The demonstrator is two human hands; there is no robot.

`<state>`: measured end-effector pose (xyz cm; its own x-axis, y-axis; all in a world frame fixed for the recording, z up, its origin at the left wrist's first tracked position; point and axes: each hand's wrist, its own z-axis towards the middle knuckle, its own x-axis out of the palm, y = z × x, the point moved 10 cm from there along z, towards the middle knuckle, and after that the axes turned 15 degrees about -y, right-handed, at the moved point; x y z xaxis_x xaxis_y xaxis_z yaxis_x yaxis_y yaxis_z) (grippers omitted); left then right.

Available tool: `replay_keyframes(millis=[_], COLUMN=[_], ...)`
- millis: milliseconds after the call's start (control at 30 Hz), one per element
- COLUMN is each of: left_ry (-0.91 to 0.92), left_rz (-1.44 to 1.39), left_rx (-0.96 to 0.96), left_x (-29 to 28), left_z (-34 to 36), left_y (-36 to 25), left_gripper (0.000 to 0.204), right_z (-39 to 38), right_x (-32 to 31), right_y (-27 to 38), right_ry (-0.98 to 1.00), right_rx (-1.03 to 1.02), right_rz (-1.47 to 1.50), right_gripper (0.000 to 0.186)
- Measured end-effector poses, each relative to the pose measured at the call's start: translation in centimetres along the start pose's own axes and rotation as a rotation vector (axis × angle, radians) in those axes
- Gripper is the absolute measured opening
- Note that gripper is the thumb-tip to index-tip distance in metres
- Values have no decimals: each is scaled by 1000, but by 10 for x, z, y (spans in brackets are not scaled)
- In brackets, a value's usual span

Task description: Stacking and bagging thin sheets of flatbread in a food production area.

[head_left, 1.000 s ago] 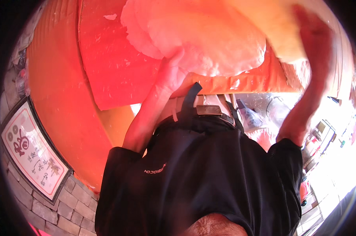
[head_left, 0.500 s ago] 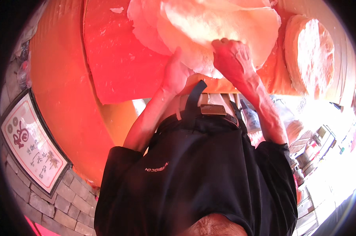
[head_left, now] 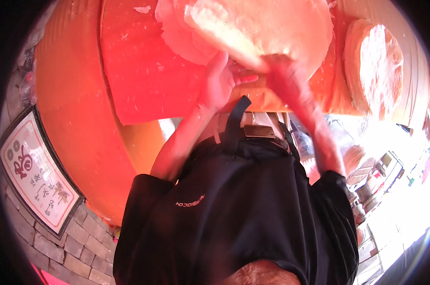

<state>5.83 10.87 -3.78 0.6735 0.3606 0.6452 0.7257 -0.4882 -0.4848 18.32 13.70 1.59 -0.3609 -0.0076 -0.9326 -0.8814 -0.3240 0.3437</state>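
Thin, round, pale flatbreads (head_left: 281, 28) lie stacked at the top of the view, tinted by red light. The near left edge of the top one is lifted into a fold that slants down toward my hands. My right hand (head_left: 288, 78), blurred by motion, has its fingers closed at the lower end of this fold. My left hand (head_left: 219, 83) is beside it with the thumb up and the fingers stretched to the right, below the flatbread's near edge. Nothing sits in the left palm. The right fingertips are partly hidden.
A red cloth (head_left: 148, 85) with scattered crumbs covers the table under the stack. At the right stands a thick pile of round flatbreads (head_left: 376, 66). A framed sign (head_left: 39, 173) is at the left by a brick surface (head_left: 82, 237). Jumbled items (head_left: 367, 185) sit at the lower right.
The top flatbread's near edge has been drawn up and back into a fold. My right hand has moved slightly down and right; my left fingers have spread out toward it.
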Motion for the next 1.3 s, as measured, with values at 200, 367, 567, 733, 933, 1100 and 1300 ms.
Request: replay_keyframes(millis=[200, 367, 567, 733, 933, 1100, 1300], left_ry=[-261, -436, -436, -405, -300, -368, -324], left_rz=[374, 345, 493, 559, 230, 279, 260], left_rx=[108, 163, 227, 163, -5, 77, -19], left_x=[-56, -88, -80, -60, -47, -40, -32], left_z=[26, 16, 26, 24, 31, 29, 35], left_y=[-24, -37, -37, -22, 4, 11, 25], left_gripper=[42, 34, 32, 28, 25, 17, 15], right_z=[92, 83, 59, 45, 44, 50, 45], right_x=[-211, -174, 11, -3, -13, -19, -11], right_y=[-47, -28, -61, -59, -52, -50, -58], right_ry=[-358, -300, 87, -110, -140, -134, -61], right_rx=[229, 189, -24, -32, -40, -30, 38], right_rz=[-184, -31, -176, -42, -21, -20, -34], right_gripper=[27, 34, 29, 17, 20, 22, 34])
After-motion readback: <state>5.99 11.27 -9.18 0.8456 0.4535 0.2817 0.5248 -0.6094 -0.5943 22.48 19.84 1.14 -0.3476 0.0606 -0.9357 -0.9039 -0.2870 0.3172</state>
